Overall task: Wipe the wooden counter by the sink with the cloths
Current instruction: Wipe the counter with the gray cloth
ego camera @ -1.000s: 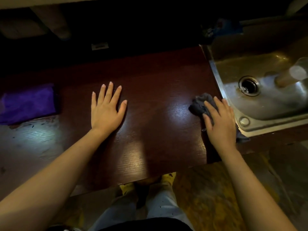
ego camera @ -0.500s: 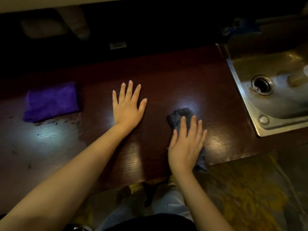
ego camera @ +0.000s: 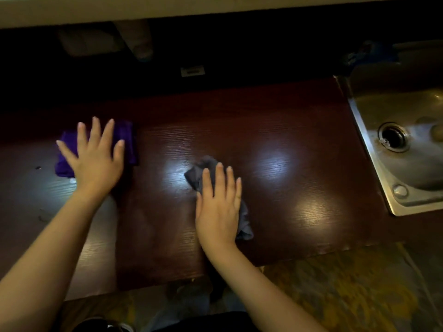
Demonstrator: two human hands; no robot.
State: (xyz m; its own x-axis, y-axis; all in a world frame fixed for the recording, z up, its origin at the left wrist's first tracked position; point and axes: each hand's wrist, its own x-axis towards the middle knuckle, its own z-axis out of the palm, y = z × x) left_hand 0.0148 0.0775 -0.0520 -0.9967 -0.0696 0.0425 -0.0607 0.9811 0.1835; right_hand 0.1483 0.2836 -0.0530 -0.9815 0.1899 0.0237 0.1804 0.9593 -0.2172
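The worktop (ego camera: 275, 130) runs dark and glossy from the left edge to the sink (ego camera: 374, 149), which lies well to the right of both hands. Wiping is the step in hand. The right hand (ego camera: 217, 207) lies flat, fingers straight, pressing the grey cloth (ego camera: 199, 171), which pokes out ahead of and behind it; no closed grip. The left hand (ego camera: 96, 156) rests spread on the purple cloth (ego camera: 125, 140), released rather than clenched. Next, each palm likely needs steady downward pressure while sliding, and specks left of the left hand look unwiped.

Left hand (ego camera: 96, 155) flat, fingers spread; right hand (ego camera: 218, 207) flat, palm down; both arms extended.
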